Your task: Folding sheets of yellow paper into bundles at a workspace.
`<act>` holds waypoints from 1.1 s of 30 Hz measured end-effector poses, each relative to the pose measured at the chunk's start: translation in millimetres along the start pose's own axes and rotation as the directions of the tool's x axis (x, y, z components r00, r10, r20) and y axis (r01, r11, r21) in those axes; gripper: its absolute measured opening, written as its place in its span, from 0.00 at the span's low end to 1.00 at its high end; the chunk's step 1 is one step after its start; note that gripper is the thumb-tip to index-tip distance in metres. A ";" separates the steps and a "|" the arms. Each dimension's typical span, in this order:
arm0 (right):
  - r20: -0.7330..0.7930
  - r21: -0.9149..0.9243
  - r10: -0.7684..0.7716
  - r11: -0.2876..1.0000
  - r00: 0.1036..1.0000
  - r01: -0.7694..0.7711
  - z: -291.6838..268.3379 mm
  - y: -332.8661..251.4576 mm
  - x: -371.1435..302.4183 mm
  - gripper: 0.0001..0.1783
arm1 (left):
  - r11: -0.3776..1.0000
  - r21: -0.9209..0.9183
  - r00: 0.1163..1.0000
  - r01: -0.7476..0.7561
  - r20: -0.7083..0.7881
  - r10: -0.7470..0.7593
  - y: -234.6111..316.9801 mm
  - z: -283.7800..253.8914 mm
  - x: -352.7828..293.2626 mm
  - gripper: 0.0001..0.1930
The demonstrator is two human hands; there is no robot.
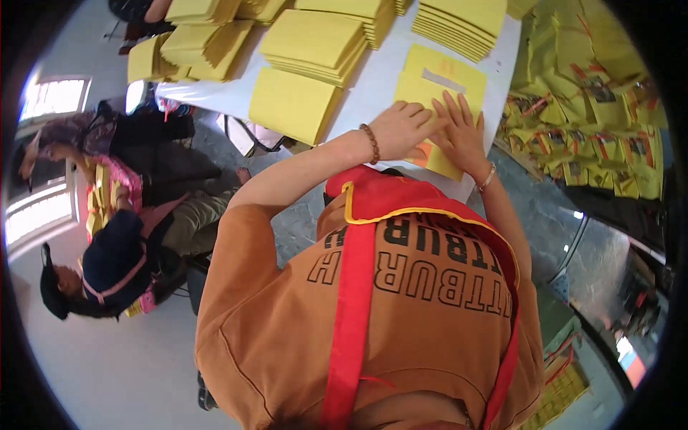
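Note:
A flat yellow paper piece (459,75) lies on the white table (373,79), with a pale grey strip across its upper part and an orange patch near its lower edge. On it my right hand (461,140) lies flat with its fingers spread. My left hand (405,130), a brown bead bracelet at the wrist, rests over the left side of the same piece. Its fingers are curled, their tips close to my right hand; whatever they may hold is hidden. To the left sits a stack of yellow paper pieces (294,104).
More yellow stacks (462,25) stand along the far side of the table. Right of the table is a large heap of yellow packets (580,136) with orange and dark pictures. At left, a person in a dark cap (115,251) holds yellow pieces.

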State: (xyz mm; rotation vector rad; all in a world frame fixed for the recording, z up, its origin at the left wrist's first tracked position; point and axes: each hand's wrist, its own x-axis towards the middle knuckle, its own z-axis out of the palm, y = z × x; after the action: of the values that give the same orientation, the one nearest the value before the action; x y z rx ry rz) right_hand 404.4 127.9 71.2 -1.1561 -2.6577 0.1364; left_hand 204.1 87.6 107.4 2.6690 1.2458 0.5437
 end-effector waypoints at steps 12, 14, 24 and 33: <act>0.072 0.073 -0.028 0.997 0.997 0.023 -14.3 -2.6 2.7 0.44 | 0.568 -0.316 0.623 0.760 0.104 -0.775 4.9 -1.0 -30.8 0.37; 0.088 0.065 -0.027 0.998 0.996 0.021 -16.2 -3.2 4.5 0.46 | 0.588 -0.335 0.638 0.737 0.056 -0.768 6.8 -3.5 -29.2 0.36; 0.021 0.105 0.004 0.994 1.000 -0.006 -14.9 -3.4 -2.5 0.46 | -0.096 -0.863 0.505 0.496 0.377 -0.777 -10.6 -15.9 -13.0 0.32; -0.044 0.256 0.011 0.967 0.999 0.000 -12.1 4.3 -4.6 0.42 | 0.477 -0.692 0.600 0.542 -0.079 -0.796 -5.2 -21.2 -2.9 0.35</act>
State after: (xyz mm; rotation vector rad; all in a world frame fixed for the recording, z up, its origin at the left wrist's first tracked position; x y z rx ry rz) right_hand 413.6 127.4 81.3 -1.0688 -2.5057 0.4354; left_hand 190.6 88.3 124.8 1.3514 1.7213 1.1265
